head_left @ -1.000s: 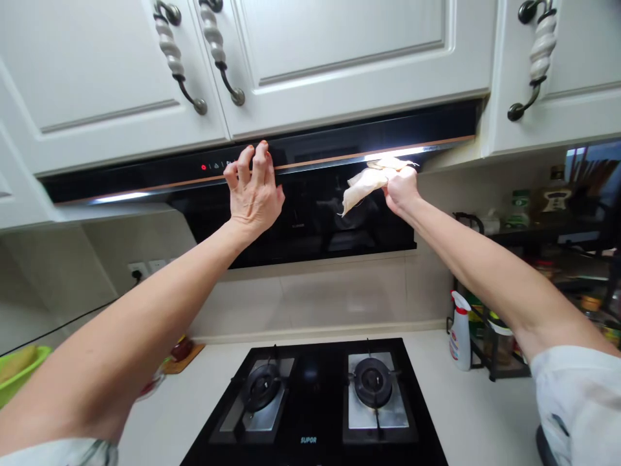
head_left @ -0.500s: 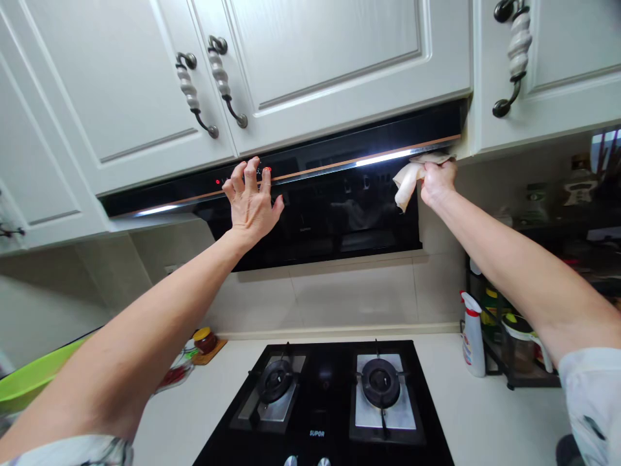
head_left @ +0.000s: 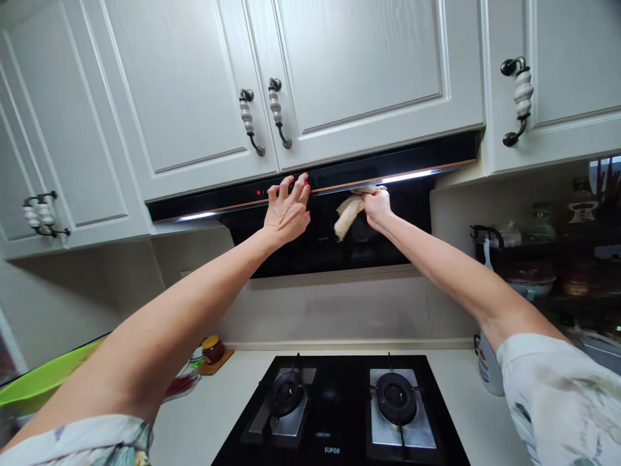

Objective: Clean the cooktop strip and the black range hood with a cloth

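Note:
A black range hood (head_left: 417, 154) with a copper-coloured trim line runs below the white cabinets, its two light strips lit. My left hand (head_left: 287, 217) rests its fingertips on the hood's front panel beside small red lit marks, fingers apart and holding nothing. A cream cloth (head_left: 348, 217) is bunched in my right hand (head_left: 378, 210), which is closed around it against the underside of the hood's lower edge. One end of the cloth hangs down to the left. The right fingertips are partly hidden by the cloth and the hood.
Below stands a black gas hob (head_left: 334, 395) with two burners. On the counter (head_left: 179, 421) to the left are a yellow-lidded jar (head_left: 212, 349) and a green basin (head_left: 48, 375). A spray bottle (head_left: 490, 366) and a dark rack (head_left: 538, 246) with jars stand at the right.
My right hand has slid left along the hood's lower edge with the cloth, away from the right end. My left hand stays on the panel. The camera view has shifted.

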A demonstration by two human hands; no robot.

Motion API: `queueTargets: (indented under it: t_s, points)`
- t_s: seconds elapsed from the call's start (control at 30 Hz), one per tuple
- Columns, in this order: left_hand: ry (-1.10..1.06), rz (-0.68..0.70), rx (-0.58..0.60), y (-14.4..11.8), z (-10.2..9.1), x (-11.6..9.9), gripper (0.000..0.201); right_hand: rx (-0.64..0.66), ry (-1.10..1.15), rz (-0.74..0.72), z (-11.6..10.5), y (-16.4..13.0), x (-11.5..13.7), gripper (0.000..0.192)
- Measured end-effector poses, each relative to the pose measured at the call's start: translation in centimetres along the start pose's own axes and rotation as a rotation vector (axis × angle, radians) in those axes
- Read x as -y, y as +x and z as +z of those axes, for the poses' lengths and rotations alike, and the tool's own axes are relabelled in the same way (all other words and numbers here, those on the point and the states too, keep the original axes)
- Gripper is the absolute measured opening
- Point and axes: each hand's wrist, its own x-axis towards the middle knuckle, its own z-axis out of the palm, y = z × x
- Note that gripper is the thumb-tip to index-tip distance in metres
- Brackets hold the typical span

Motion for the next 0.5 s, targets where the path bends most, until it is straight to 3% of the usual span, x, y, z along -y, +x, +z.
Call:
queueTargets:
  t_s: [0.07, 0.17, 0.27, 0.33, 0.43, 0.5]
  points:
    - [-0.018, -0.019, -0.019, -0.6, 0.0, 0.4, 0.081, 0.032, 0.041, 0.139, 2.2, -2.4, 0.7, 0.017]
    - [-0.157, 0.007, -0.092, -1.3, 0.9, 0.4, 0.075, 0.257, 0.005, 0.267, 3.4, -5.5, 2.2, 0.023]
    - [-0.472, 0.218, -0.103, -1.2, 2.4, -0.5, 0.077, 0.44, -0.094, 0.203, 3.5, -7.4, 3.5, 0.011]
    - [-0.675, 0.298, -0.106, -0.6, 3.1, -1.0, 0.065, 0.478, -0.146, 0.118, 3.4, -7.7, 4.4, 0.01]
    - [-0.863, 0.2, -0.109, 0.2, 3.3, -0.9, 0.032, 0.532, -0.209, 0.046, 2.4, -7.2, 5.8, 0.02]
    - [-0.961, 0.087, -0.065, 0.2, 3.1, -0.1, 0.022, 0.556, -0.221, 0.017, 1.1, -6.6, 6.8, 0.027]
